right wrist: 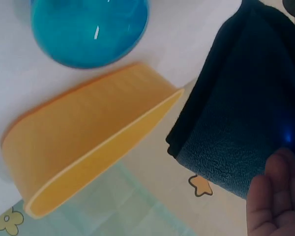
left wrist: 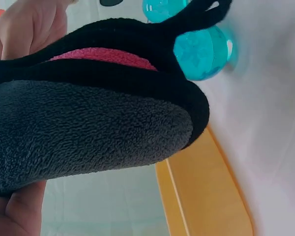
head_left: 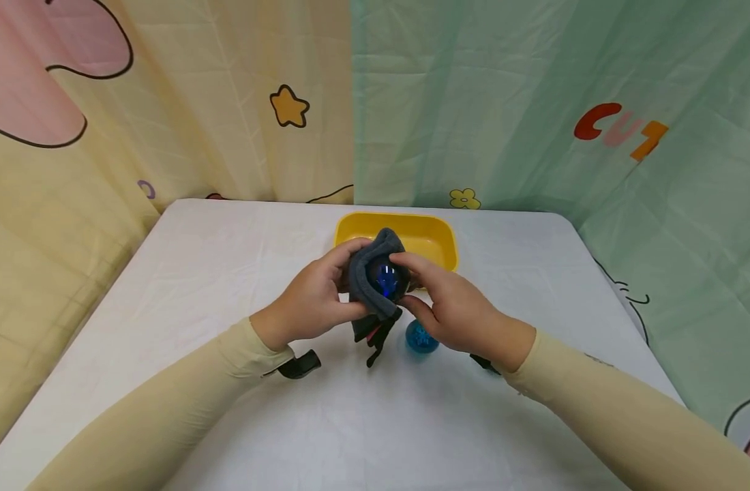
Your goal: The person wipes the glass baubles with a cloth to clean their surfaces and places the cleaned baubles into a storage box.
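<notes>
Above the table, my left hand (head_left: 310,296) grips a dark grey fleece cloth (head_left: 361,290) from its left side. The cloth has black edging, a strap dangling below it, and a strip of pink-red fabric (left wrist: 105,56) in its fold. A shiny dark blue ball (head_left: 387,278) sits in the fold, partly wrapped by it. Thumb and fingers of my right hand (head_left: 455,300) pinch the ball from the right. Beneath that hand, a clear teal ball (head_left: 421,337) rests on the table, its upper right edge overlapped by the hand.
A yellow plastic tray (head_left: 446,239) stands behind my hands, its near side partly hidden by them. White cloth (head_left: 228,232) covers the table. Printed curtains (head_left: 461,102) hang at the far edge. Black wrist-camera parts (head_left: 300,365) show below my left wrist.
</notes>
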Demonstrator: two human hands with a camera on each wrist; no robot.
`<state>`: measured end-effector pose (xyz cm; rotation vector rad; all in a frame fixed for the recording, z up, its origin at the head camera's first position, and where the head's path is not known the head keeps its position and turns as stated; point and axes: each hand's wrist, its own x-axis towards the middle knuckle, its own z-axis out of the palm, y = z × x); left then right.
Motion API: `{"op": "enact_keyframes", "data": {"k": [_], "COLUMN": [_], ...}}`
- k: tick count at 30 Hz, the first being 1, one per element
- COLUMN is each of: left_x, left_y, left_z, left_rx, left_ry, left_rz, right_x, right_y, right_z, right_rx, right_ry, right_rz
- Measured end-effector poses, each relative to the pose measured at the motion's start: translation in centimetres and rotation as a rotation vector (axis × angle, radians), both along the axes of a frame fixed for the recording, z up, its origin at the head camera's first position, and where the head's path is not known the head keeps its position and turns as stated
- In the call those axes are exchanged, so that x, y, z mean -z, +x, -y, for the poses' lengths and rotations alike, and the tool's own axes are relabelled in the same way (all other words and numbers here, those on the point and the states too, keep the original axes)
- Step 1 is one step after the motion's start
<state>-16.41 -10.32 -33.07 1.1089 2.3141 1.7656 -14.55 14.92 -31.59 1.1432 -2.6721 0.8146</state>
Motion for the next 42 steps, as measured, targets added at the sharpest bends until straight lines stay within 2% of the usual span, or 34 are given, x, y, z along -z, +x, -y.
{"op": "enact_keyframes", "data": {"k": [4,6,8,12,13,15,17,21,25,35,38,42], "left_x": [0.09,0.06,0.01,0.05,0.08,0.21,0.31,0.26,0.13,0.2,0.17,0.05], "left_y": [0.15,0.26,0.32,0.43,0.45,0.47,0.47,0.29,0.19,0.33,0.32,0.42], "left_z": [-0.07,-0.11,-0.16,-0.19,-0.17,-0.09,-0.01,0.05,0.07,-0.13,-0.17,-0.18], "left_rx": [0.003,0.001,-0.002,-0.007,-0.006,-0.001,0.003,0.004,0.01,0.002,0.0,-0.001], "left_ry": [-0.001,-0.009,-0.019,-0.037,-0.041,-0.051,-0.057,-0.042,-0.012,-0.033,-0.041,-0.047], "left_rz": [0.01,-0.001,-0.012,-0.013,-0.012,-0.01,-0.013,-0.021,0.004,0.008,0.006,-0.003], "right_x": [0.1,0.19,0.17,0.02,-0.02,0.01,0.08,0.14,0.06,0.23,0.21,0.22], "right_y": [-0.31,-0.37,-0.32,-0.12,-0.07,-0.02,0.05,0.17,0.28,0.04,0.0,0.0], "right_z": [-0.35,-0.44,-0.35,-0.02,0.04,0.1,0.15,0.18,0.12,-0.26,-0.37,-0.35], "right_rx": [0.014,0.023,0.031,0.062,0.067,0.069,0.058,0.028,0.001,0.024,0.02,0.025], "right_ry": [0.064,0.065,0.023,-0.119,-0.146,-0.158,-0.145,-0.084,-0.031,0.102,0.1,0.085], "right_rz": [-0.183,-0.209,-0.108,0.232,0.285,0.315,0.287,0.168,0.081,-0.202,-0.232,-0.215]}}
